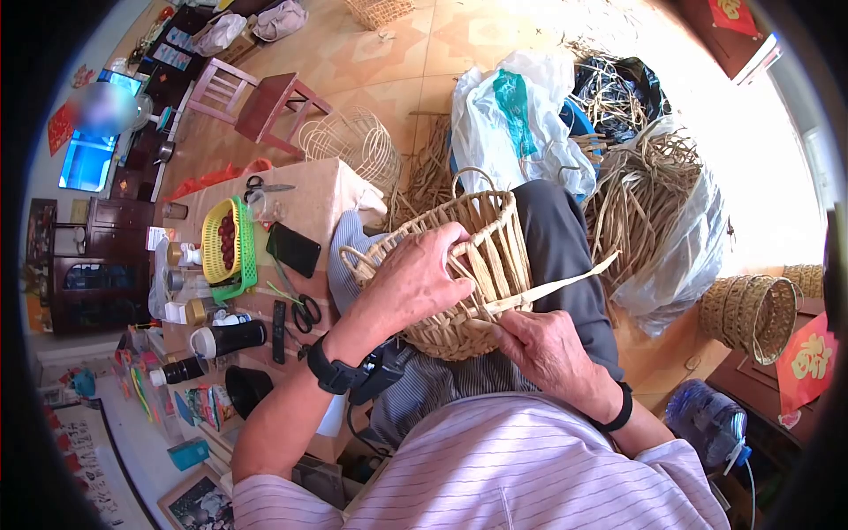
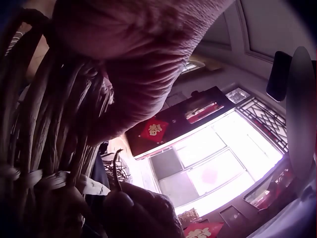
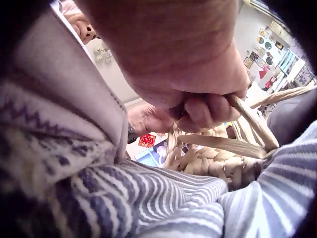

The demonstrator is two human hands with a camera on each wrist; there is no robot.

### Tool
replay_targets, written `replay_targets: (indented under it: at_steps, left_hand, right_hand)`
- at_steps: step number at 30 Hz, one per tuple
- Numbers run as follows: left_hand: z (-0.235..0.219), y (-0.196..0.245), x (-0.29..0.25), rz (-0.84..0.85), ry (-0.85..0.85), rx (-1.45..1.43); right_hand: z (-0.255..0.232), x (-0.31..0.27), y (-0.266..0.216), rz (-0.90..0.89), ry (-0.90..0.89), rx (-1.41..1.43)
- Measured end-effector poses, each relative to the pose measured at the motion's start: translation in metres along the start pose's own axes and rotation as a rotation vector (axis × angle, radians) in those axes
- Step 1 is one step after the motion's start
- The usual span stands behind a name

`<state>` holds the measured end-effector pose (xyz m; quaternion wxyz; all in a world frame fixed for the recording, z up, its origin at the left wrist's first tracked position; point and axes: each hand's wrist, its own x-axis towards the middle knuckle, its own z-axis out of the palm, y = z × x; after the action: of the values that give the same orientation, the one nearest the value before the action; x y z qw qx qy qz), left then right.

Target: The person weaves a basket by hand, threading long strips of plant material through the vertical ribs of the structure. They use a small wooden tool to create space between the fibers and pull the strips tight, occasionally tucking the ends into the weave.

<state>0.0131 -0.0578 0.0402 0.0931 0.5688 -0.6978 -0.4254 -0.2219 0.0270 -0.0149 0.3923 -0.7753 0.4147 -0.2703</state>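
Note:
A woven straw basket [image 1: 446,340] with open upright stakes and looped handles sits tilted on the person's lap. The left hand [image 1: 411,278] holds its side, with fingers over the stakes and the thumb along them. Close up in the left wrist view are the basket's stakes [image 2: 37,134] beneath that palm. At the lower band of weaving, the right hand [image 1: 552,349] pinches a flat straw strand. Another pale strip [image 1: 570,281] sticks out to the right above it. Curled fingers of the right hand [image 3: 208,111] show in the right wrist view, with a strand [image 3: 223,144] running below them.
Left is a table [image 1: 309,190] with scissors [image 1: 306,311], a phone [image 1: 293,250], a yellow basket [image 1: 212,243] of red fruit and bottles. Bags of dried straw [image 1: 654,194] lie ahead on the right. Finished baskets [image 1: 746,314] and a water jug [image 1: 702,411] stand right.

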Motion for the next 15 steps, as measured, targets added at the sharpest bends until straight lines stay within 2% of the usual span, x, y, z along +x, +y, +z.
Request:
replay_targets:
  at_steps: [9,15]
  left_hand:
    - [0.002,-0.003,0.000,-0.001,-0.010,0.065]
    - [0.002,-0.003,0.002,-0.042,-0.014,0.075]
  right_hand:
    - [-0.002,0.014,0.003,0.089,-0.140,0.149]
    - [-0.004,0.020,0.002,0.282,-0.154,0.350]
